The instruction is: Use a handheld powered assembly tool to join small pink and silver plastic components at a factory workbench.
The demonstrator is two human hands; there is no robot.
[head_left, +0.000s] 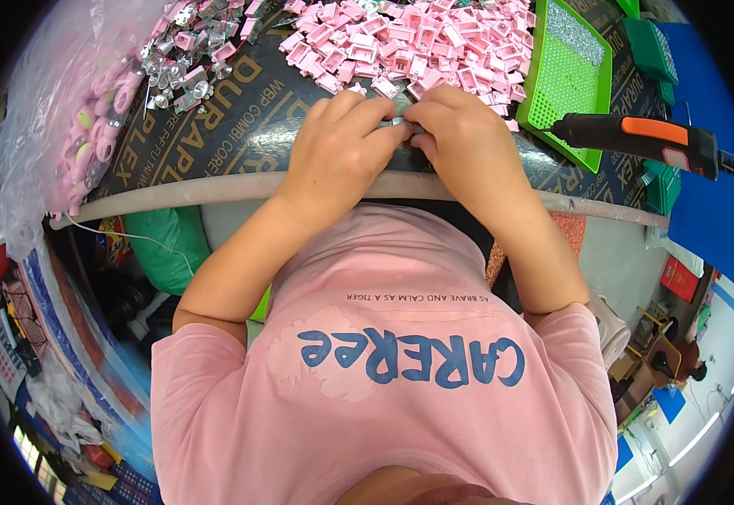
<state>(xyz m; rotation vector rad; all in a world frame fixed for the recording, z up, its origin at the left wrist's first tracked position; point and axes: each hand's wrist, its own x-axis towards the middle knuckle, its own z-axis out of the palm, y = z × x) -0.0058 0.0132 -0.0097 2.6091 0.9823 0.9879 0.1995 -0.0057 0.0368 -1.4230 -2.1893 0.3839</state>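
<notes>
Pink T-shirt (401, 345) nearest, left hand (346, 139) pinching a small grey piece (397, 121) over the dark table (253, 143), right hand (468, 126) curled just beside it, its hold impossible to tell, pink plastic parts (405, 40) heaped beyond

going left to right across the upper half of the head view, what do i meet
Clear plastic bag, heap of silver-and-pink parts, left hand, right hand, green tray, blue surface.

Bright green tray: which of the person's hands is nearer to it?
Right. The right hand is left of the bright green tray; the left hand is farther left, beyond the right hand.
</notes>
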